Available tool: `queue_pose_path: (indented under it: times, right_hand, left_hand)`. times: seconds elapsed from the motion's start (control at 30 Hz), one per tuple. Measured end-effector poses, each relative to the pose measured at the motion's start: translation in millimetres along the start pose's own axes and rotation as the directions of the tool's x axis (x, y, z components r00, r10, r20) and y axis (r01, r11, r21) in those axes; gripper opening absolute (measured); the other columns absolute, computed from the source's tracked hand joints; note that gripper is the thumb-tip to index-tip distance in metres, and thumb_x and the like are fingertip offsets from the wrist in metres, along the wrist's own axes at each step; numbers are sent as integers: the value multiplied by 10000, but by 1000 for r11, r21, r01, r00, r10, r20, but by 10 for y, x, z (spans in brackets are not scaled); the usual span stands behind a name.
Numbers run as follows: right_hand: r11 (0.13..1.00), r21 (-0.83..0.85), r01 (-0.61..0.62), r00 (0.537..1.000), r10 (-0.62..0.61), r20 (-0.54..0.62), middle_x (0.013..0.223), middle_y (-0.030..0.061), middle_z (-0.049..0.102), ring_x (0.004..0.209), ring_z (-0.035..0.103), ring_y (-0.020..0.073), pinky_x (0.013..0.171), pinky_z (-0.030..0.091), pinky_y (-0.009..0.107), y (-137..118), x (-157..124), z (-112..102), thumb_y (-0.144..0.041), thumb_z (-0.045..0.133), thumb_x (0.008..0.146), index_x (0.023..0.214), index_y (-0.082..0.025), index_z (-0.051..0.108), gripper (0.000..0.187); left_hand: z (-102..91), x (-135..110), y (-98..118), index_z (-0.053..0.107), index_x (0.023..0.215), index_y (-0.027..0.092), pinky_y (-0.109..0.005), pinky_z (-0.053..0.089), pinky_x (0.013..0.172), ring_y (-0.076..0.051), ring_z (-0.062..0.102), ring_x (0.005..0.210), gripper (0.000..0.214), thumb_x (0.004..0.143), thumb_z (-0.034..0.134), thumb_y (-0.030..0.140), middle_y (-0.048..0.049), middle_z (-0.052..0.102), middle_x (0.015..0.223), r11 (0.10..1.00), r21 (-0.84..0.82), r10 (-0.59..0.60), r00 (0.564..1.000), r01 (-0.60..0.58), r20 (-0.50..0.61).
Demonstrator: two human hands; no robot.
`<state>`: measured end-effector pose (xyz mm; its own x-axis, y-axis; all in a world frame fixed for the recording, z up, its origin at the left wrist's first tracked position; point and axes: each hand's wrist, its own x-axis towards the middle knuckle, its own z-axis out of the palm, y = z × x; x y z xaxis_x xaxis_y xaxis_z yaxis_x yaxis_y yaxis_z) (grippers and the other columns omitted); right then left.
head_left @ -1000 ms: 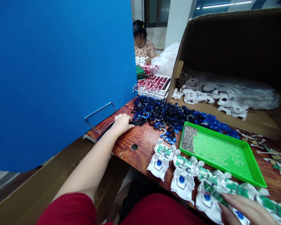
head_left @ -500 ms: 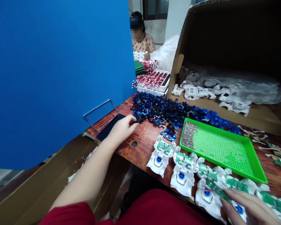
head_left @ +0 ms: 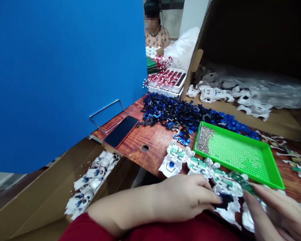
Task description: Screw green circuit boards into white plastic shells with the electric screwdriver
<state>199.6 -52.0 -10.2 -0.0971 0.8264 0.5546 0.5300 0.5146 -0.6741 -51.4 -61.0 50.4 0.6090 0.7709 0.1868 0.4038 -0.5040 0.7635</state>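
My left hand (head_left: 190,197) has its fingertips closed on a small black plastic part (head_left: 227,200), held over a white shell (head_left: 230,214) near the table's front edge. Just right of it, my right hand (head_left: 278,207) pinches a green circuit board (head_left: 243,183) between thumb and fingers. Under and beside the hands runs a row of white housings with green boards inside, including a leftmost housing (head_left: 179,152). Below that one lies a white shell with a blue round button (head_left: 171,164). My left hand and forearm cover other shells in the front row.
Behind the row are a green perforated tray (head_left: 276,167) with small screws (head_left: 205,139) and a heap of black and blue parts (head_left: 170,108). A phone (head_left: 121,131) lies left, near a wire handle (head_left: 107,115) and blue panel (head_left: 65,83). A carton (head_left: 40,207) holds white assemblies. A person (head_left: 157,33) sits beyond.
My left hand has moved from the edge of the black heap right and toward me, carrying a black part to the shells. The phone and carton contents are now uncovered. My right hand still holds the board.
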Motion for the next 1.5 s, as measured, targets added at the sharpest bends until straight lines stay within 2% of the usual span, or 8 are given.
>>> queue_pose_path:
  times: [0.13,0.27,0.4,0.47,0.87,1.1,1.33,1.5]
  right_hand:
    - [993,53,-105,994,103,38,929,47,621,810,620,176,720,527,280,-459,176,172,-218,655,737,993,-211,626,258]
    - [976,147,-163,985,152,79,903,45,590,767,627,155,605,535,227,-500,185,210,-166,630,751,1010,-212,611,263]
    - [993,114,-20,999,15,44,924,35,588,805,598,142,723,519,240,-458,140,152,-92,647,716,1035,-214,604,344]
    - [993,90,74,995,-79,56,933,36,588,826,582,140,765,503,252,-457,144,128,-52,639,708,1051,-208,594,379]
    - [988,26,153,963,-155,219,933,46,612,833,605,152,725,512,256,-462,205,138,-64,633,725,1070,-216,576,381]
    - [986,160,-44,959,-3,282,873,30,625,803,606,128,688,517,233,-537,292,130,-69,608,748,992,-221,589,288]
    - [909,247,-336,886,216,410,845,24,605,724,591,95,650,518,213,-537,294,84,-156,609,779,955,-232,625,193]
    - [881,257,-396,862,261,435,841,38,596,707,587,105,636,522,227,-532,270,43,-199,611,782,937,-218,636,159]
  left_hand:
    - [59,44,84,602,1127,165,-285,481,837,-222,589,979,344,833,437,94,-124,593,1114,996,89,17,993,-28,116]
    - [77,91,103,617,1076,159,-309,442,900,-213,555,1019,305,827,449,101,-114,591,1087,978,-167,-118,991,126,54]
    - [157,124,51,594,987,175,-352,479,814,-198,611,868,246,744,617,196,-69,636,944,655,-677,-452,892,335,5]
    - [208,140,14,582,936,157,-342,506,710,-181,631,736,247,722,655,256,-54,643,815,531,-777,-500,865,339,36]
    - [232,165,23,518,851,160,-318,492,755,-125,635,705,326,666,737,315,-15,646,784,228,-940,-533,840,255,99]
    - [157,120,-6,616,862,147,-237,471,760,-95,629,738,155,725,685,170,4,678,816,266,-913,-549,827,311,121]
    - [107,109,-3,622,875,153,-252,469,769,-126,631,790,145,742,657,199,-11,691,854,384,-817,-571,806,430,156]
    - [99,139,23,608,857,162,-219,463,724,-99,615,736,118,755,643,209,16,674,813,392,-802,-582,797,451,163]
